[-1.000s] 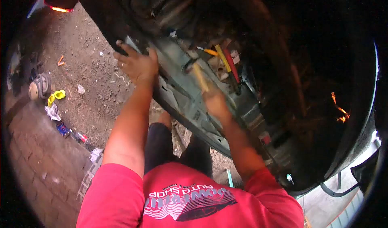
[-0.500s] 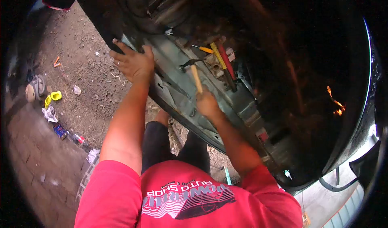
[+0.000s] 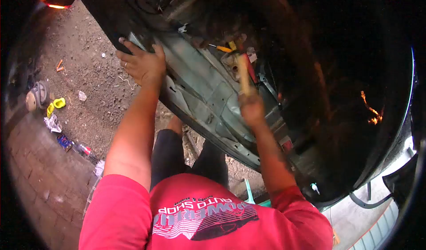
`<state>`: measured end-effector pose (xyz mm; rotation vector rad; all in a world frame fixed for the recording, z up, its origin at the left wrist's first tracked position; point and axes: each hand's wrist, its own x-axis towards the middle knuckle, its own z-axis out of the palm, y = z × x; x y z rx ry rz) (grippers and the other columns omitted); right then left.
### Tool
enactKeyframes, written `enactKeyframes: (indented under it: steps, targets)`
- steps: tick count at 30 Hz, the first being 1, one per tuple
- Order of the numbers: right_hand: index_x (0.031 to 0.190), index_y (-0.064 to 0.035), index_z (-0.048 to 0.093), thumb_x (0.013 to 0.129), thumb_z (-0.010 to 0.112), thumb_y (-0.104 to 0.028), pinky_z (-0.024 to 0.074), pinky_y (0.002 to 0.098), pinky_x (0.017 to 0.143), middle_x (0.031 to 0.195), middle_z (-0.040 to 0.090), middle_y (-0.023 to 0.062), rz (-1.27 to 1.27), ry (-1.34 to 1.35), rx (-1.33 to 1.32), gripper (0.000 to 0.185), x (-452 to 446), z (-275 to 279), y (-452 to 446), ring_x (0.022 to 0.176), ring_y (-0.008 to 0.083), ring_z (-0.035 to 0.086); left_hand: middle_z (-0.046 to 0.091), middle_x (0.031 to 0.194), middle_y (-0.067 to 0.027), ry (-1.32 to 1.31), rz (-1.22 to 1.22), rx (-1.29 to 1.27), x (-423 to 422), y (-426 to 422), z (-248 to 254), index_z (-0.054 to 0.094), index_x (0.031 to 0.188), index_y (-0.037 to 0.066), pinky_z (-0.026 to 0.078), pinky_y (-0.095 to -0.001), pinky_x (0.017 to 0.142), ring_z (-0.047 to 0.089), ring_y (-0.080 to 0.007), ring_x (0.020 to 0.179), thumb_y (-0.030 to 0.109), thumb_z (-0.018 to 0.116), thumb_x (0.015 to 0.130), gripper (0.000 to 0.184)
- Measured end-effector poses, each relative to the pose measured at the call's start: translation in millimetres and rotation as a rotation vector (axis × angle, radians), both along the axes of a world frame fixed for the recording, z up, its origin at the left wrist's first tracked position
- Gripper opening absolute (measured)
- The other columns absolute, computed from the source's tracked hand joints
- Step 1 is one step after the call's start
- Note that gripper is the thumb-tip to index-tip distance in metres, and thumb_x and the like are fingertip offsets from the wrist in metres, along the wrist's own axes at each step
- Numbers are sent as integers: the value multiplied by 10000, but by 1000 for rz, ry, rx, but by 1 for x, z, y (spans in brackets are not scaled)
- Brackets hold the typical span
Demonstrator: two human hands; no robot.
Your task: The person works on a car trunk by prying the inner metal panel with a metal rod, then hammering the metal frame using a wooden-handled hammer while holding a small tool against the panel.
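My left hand point(image 3: 144, 66) lies on the outer edge of a vehicle's grey-green sheet-metal panel point(image 3: 202, 79), fingers spread and thumb toward the inner side. In my right hand point(image 3: 252, 108) is the wooden handle of a hammer point(image 3: 243, 75), raised over the inside of the panel. The hammer's dark head is hard to make out against the tools behind it. Just beyond it lie a screwdriver with a yellow-orange handle point(image 3: 224, 49), a red bar-like tool point(image 3: 251, 69) and a grey metal tool point(image 3: 267, 86).
The dark vehicle body curves around the right side. Bare soil point(image 3: 88, 41) lies to the left, with yellow clogs point(image 3: 58, 103), a round device with a grey hose point(image 3: 39, 95) and litter beside brick paving point(image 3: 40, 170).
My right hand has lifted the hammer up and to the right, away from the panel surface. My left hand keeps its place on the panel edge while the view shifts slightly.
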<state>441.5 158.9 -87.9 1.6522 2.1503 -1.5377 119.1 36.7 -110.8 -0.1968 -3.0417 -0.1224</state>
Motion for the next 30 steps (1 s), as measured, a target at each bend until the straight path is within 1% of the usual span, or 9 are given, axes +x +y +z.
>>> enactKeyframes:
  steps: [5, 9, 11, 15, 17, 19, 23, 26, 30]
  targets:
    - [1019, -49, 612, 1015, 577, -220, 515, 364, 616, 817, 642, 106, -467, 241, 159, 175, -35, 6, -21, 686, 211, 627, 220, 1541, -393, 43, -7, -50, -3, -1, -4, 99, 1621, 30, 361, -543, 1136, 435, -512, 1307, 520, 665, 813, 1101]
    - [949, -66, 573, 1043, 537, -227, 488, 319, 551, 808, 597, 63, 544, -44, 739, 191, 20, -89, -48, 616, 148, 577, 228, 1533, -395, 9, -1, -51, -7, 4, 9, 105, 1618, 26, 373, -544, 1123, 434, -516, 1303, 512, 665, 813, 1094]
    - [938, -53, 558, 1045, 522, -211, 485, 323, 542, 782, 594, 76, 622, 58, 537, 193, 24, -73, -43, 604, 156, 578, 220, 1538, -396, -42, -10, 32, -1, 1, 13, 99, 1621, 29, 388, -547, 1110, 438, -519, 1298, 524, 658, 821, 1094]
    - [1075, -4, 620, 972, 632, -294, 528, 540, 807, 948, 671, 278, -401, 99, -75, 309, -33, -14, -43, 930, 464, 663, 212, 1543, -398, 11, -10, -29, -6, -5, 1, 79, 1624, 30, 396, -557, 1101, 442, -528, 1295, 541, 654, 828, 1107]
    - [1058, -4, 605, 988, 609, -218, 539, 528, 748, 875, 649, 242, 328, -112, 340, 225, 9, -79, -77, 825, 426, 646, 201, 1548, -397, -39, 18, -43, -3, 1, 3, 71, 1625, 35, 394, -560, 1104, 435, -533, 1304, 547, 647, 832, 1106]
    - [1063, -4, 605, 988, 609, -225, 539, 529, 750, 883, 651, 245, 338, -167, 229, 233, 34, -86, -48, 826, 430, 647, 196, 1551, -393, -25, 4, -23, -2, 4, 2, 68, 1626, 40, 389, -558, 1109, 428, -534, 1311, 550, 644, 833, 1106]
    - [1083, -7, 606, 987, 609, -256, 537, 532, 757, 914, 658, 257, -165, 14, 49, 268, -10, 21, 3, 834, 447, 651, 175, 1566, -385, -21, 19, -13, -4, -2, -5, 61, 1634, 64, 369, -553, 1132, 399, -538, 1345, 559, 639, 830, 1107]
    - [1099, -8, 606, 986, 609, -279, 536, 534, 763, 937, 663, 266, -476, 152, 146, 294, -9, 3, -32, 839, 460, 654, 156, 1579, -386, -35, 22, -3, -2, -1, -1, 60, 1637, 71, 351, -556, 1149, 372, -536, 1377, 557, 642, 827, 1110]
    - [1119, -11, 607, 984, 609, -310, 534, 537, 771, 969, 670, 278, 305, -277, 200, 328, 55, -56, -58, 846, 477, 658, 136, 1590, -388, -95, 42, 33, -9, 5, 6, 69, 1635, 65, 328, -556, 1166, 351, -532, 1399, 553, 643, 826, 1105]
